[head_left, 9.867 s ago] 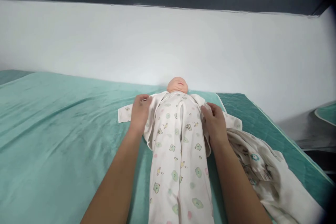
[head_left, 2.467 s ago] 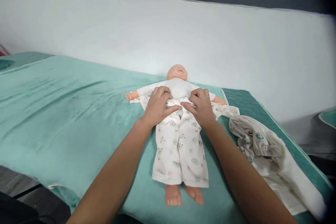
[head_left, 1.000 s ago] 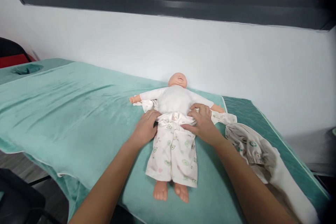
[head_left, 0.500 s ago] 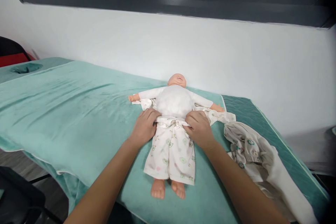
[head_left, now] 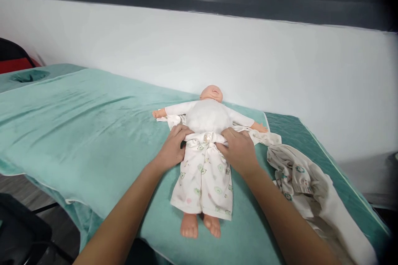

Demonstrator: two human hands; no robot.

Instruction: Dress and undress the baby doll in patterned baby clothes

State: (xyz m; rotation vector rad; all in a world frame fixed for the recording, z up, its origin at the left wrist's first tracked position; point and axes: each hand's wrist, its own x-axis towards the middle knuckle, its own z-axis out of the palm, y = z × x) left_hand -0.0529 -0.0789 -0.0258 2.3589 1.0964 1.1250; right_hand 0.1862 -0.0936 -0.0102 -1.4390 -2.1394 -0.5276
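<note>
A baby doll (head_left: 209, 116) with a white cloth body lies on its back, arms spread and feet toward me. White patterned pants (head_left: 203, 182) cover its legs up to the waist. At the waistband's left side, my left hand (head_left: 174, 147) is closed on the edge. My right hand (head_left: 239, 149) pinches the waistband on the right. Between the hands the band is slightly folded, with a small light patch at its middle. Under the doll's back and arms lies a spread patterned baby shirt (head_left: 264, 137).
A crumpled heap of pale clothes (head_left: 298, 174) lies right of the doll. The bed has a teal cover (head_left: 93, 132) and stands against a white wall (head_left: 139, 45) below a dark window frame (head_left: 217, 2). A black chair (head_left: 21, 227) is at lower left.
The waistband sits a little higher and flatter at the doll's waist, and its middle patch now shows. Both hands keep their hold. The view has shifted slightly.
</note>
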